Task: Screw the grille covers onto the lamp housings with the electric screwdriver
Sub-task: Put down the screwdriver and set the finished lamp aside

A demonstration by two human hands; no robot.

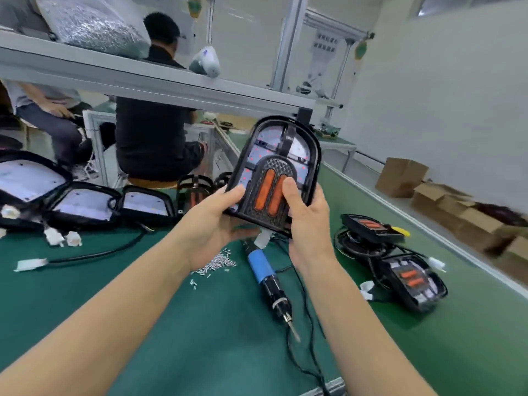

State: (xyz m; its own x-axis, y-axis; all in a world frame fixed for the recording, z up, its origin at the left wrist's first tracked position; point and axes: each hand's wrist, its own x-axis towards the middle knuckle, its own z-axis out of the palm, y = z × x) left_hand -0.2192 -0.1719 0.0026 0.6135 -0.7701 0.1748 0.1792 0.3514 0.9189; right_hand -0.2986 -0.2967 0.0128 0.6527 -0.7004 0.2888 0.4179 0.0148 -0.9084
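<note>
I hold a black lamp housing up above the green bench, tilted toward me. A black grille cover with two orange strips sits on its lower half. My left hand grips the housing's left edge from beneath. My right hand grips the right edge, its thumb pressing on the grille. The electric screwdriver, blue and black, lies on the bench below the housing, bit pointing toward me. A pile of small silver screws lies left of it.
Several open housings with white plugs lie at the left. Lamps with grilles fitted are stacked at the right. The bench's green mat ends in a rail at the right, cardboard boxes beyond. Two people sit behind a metal shelf.
</note>
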